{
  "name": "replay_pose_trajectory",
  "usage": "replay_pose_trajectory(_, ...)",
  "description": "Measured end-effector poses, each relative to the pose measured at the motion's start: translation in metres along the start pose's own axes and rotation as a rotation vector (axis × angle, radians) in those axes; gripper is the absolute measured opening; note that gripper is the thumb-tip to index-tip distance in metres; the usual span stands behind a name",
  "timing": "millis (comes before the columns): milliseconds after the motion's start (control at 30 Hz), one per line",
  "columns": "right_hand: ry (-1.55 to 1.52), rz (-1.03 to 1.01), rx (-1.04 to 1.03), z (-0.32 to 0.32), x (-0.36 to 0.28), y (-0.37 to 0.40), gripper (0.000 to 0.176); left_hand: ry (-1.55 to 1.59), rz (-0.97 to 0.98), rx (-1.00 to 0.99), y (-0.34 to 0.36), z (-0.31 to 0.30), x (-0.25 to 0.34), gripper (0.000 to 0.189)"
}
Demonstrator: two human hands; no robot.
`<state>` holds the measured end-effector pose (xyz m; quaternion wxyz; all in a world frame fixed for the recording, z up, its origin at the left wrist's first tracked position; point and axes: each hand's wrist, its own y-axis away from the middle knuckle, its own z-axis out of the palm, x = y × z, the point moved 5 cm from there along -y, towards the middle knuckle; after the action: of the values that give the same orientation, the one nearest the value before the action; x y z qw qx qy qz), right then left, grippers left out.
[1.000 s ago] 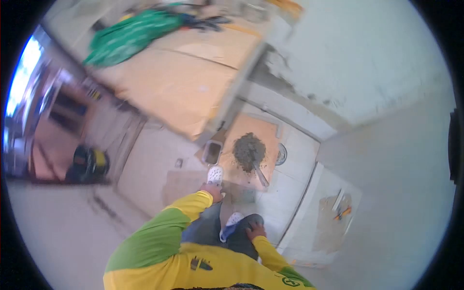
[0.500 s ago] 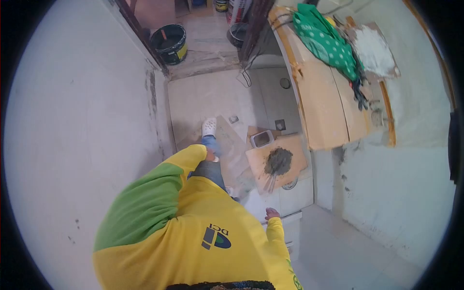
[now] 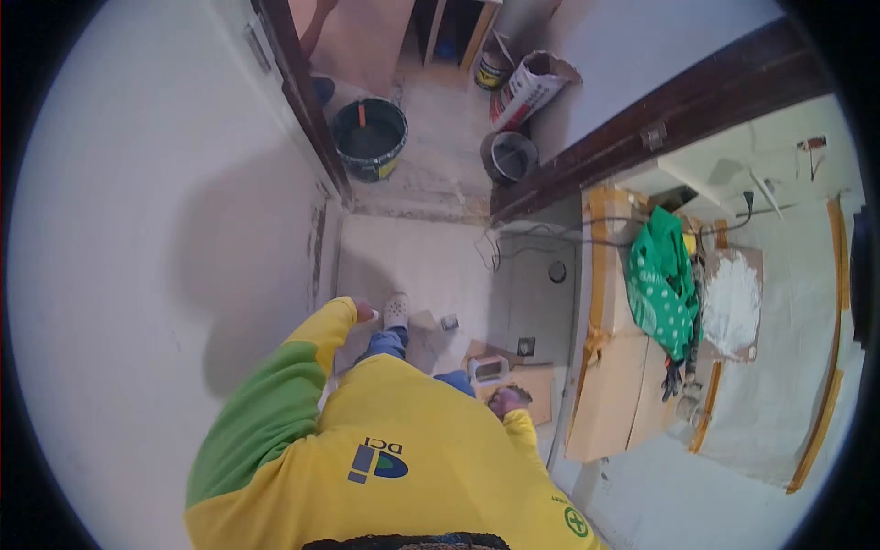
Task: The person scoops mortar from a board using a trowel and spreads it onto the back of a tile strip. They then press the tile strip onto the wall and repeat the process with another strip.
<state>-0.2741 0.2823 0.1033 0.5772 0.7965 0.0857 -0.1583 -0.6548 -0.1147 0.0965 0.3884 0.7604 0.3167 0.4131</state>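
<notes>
Left hand (image 3: 364,310) hung at nine o'clock from the shoe (image 3: 396,312); right hand (image 3: 503,401) at five from the tray (image 3: 474,370); whether either was spread or pinching, I couldn't tell.

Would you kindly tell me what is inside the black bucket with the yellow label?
Inside the black bucket are greyish contents and an orange strip at the far side; whatever lies beneath those contents is covered.
</notes>
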Motion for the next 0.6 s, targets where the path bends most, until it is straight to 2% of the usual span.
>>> replay_pose_trajectory(33, -0.224, 0.053, 0.027, -0.003, -0.048, 0.010, 0.032, 0.030, -0.055, 0.120, 0.008, -0.031, -0.013, 0.052)
replay_pose_trajectory(67, -0.174, -0.098, 0.016, -0.007, -0.104, 0.013, 0.035, 0.031, -0.065, 0.136, 0.018, -0.054, -0.022, 0.052)
replay_pose_trajectory(133, -0.201, -0.098, 0.020, -0.012, -0.177, -0.003, 0.041, 0.370, -0.186, 0.474, 0.034, -0.102, -0.047, 0.054)
replay_pose_trajectory(233, -0.021, -0.079, -0.028, -0.013, -0.264, -0.027, 0.046, 0.499, -0.147, 0.522, 0.017, -0.143, -0.080, 0.051)
replay_pose_trajectory(367, 0.111, -0.106, -0.008, -0.009, -0.349, -0.072, 0.041, 0.496, -0.153, 0.579, -0.004, -0.165, -0.110, 0.049)
replay_pose_trajectory(433, 0.595, -0.187, -0.163, -0.009, -0.407, -0.093, 0.043, 0.464, -0.218, 0.537, -0.024, -0.169, -0.124, 0.048)
replay_pose_trajectory(467, 0.615, -0.210, -0.169, -0.014, -0.428, -0.126, 0.043, 0.462, -0.242, 0.497, -0.036, -0.172, -0.131, 0.047)
replay_pose_trajectory(533, 0.835, -0.371, -0.272, -0.016, -0.471, -0.209, 0.044, 0.467, -0.289, 0.585, -0.044, -0.182, -0.133, 0.040)
replay_pose_trajectory(567, 0.929, -0.484, -0.311, -0.021, -0.507, -0.231, 0.046, 0.282, -0.220, 0.454, -0.063, -0.168, -0.136, 0.040)
replay_pose_trajectory(600, 0.952, -0.511, -0.318, -0.027, -0.560, -0.252, 0.046, 0.091, -0.154, 0.334, -0.078, -0.182, -0.143, 0.040)
